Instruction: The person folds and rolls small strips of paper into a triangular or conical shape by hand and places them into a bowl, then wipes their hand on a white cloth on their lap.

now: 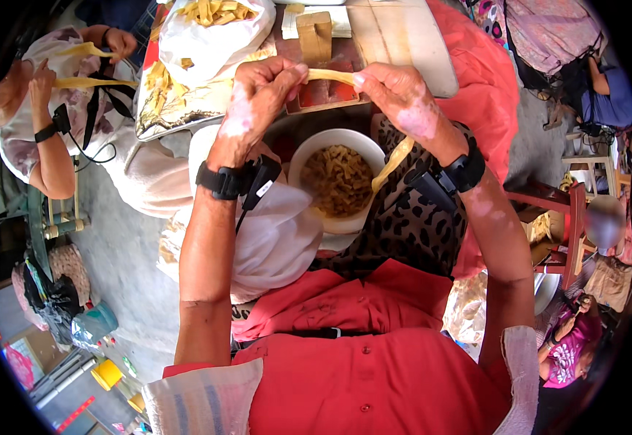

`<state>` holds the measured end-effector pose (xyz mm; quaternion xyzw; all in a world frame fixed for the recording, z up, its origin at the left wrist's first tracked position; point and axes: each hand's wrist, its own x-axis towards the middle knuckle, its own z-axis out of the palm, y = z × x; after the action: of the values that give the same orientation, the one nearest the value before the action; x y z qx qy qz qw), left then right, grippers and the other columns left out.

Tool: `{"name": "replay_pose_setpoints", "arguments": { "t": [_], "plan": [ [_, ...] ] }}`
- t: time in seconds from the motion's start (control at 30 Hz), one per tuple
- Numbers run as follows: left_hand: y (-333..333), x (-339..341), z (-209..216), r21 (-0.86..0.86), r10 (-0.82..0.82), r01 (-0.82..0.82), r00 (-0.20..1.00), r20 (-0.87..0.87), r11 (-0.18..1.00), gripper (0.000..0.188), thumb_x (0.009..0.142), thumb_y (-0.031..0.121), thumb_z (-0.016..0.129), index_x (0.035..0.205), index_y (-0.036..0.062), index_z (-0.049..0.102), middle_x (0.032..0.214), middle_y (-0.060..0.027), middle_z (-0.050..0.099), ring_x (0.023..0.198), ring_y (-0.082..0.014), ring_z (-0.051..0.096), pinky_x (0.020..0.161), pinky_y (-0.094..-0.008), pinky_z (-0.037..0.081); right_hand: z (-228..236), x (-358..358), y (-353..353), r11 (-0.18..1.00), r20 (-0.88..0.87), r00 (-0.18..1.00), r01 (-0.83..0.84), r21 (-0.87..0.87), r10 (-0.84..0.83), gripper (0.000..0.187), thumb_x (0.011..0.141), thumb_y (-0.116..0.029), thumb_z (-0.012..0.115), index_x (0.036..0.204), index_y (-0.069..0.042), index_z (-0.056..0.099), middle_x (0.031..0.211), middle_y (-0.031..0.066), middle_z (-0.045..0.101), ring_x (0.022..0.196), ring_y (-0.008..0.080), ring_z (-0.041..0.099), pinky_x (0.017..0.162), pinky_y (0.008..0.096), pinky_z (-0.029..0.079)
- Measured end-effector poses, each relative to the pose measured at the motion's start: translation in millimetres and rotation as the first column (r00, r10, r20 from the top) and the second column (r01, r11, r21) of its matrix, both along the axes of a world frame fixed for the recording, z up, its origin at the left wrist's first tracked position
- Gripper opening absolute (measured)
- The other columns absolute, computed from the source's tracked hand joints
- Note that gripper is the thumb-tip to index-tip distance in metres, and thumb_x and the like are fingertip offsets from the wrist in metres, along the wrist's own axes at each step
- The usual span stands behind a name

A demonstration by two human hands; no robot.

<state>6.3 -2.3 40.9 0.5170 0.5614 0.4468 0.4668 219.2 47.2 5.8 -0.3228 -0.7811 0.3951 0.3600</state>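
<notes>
Above the table's near edge, my left hand pinches one end of a long, flat, pale yellow strip. My right hand grips it a short way along, so a piece is stretched between them. From under the right hand the strip's tail hangs down to the white basin. That basin, below my hands and by my legs, holds many folded yellow-brown pieces. What kind of food or plant the strip is, I cannot make out.
On the table sit a white plastic bag of yellow strips, loose strips and a brown block. At left, a co-worker handles similar strips. A red wooden stool stands at right, near other people.
</notes>
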Motion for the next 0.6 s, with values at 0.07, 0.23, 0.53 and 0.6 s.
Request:
{"name": "replay_pose_setpoints", "arguments": {
  "t": [0.07,0.23,0.53,0.6],
  "plan": [
    [6,1,-4,0.003,0.013,-0.013,1.000,-0.010,1.000,0.023,0.089,0.016,0.059,0.071,0.0017,0.063,0.059,0.0055,0.049,0.054,-0.0024,0.037,0.048,-0.0197,0.028,-1,0,5,1.000,0.038,0.999,0.003,0.002,-0.003,0.022,0.090,-0.019,0.057,0.081,0.001,0.058,0.060,0.0144,0.049,0.053,0.0224,0.044,0.051,0.0333,0.039],
    [12,-1,-13,-0.008,0.016,-0.016,0.999,-0.037,1.000,0.024,0.088,0.018,0.060,0.069,0.0025,0.063,0.059,0.0059,0.049,0.053,-0.0029,0.037,0.048,-0.0205,0.028,-11,-2,7,0.999,0.026,1.000,0.000,-0.033,0.001,0.022,0.090,-0.018,0.057,0.080,0.001,0.058,0.059,0.0147,0.048,0.052,0.0232,0.043,0.052,0.0332,0.039],
    [-17,-17,-32,-0.103,0.102,-0.116,0.986,-0.136,0.988,0.029,0.091,0.024,0.057,0.079,-0.0005,0.066,0.059,0.0040,0.050,0.054,-0.0069,0.039,0.048,-0.0239,0.033,-15,25,-25,0.986,0.193,0.979,0.089,-0.139,-0.061,0.028,0.092,-0.021,0.053,0.075,0.002,0.057,0.058,0.0118,0.047,0.053,0.0138,0.043,0.052,0.0311,0.037],
    [-30,-11,-17,-0.077,0.014,-0.036,0.963,-0.268,0.996,0.032,0.090,0.028,0.059,0.084,-0.0021,0.066,0.061,0.0008,0.051,0.054,-0.0077,0.042,0.048,-0.0244,0.032,-8,32,-42,0.980,0.130,0.991,0.042,-0.197,-0.017,0.026,0.092,-0.020,0.054,0.077,0.001,0.056,0.058,0.0073,0.044,0.054,0.0110,0.040,0.051,0.0282,0.035]
  ]
}}
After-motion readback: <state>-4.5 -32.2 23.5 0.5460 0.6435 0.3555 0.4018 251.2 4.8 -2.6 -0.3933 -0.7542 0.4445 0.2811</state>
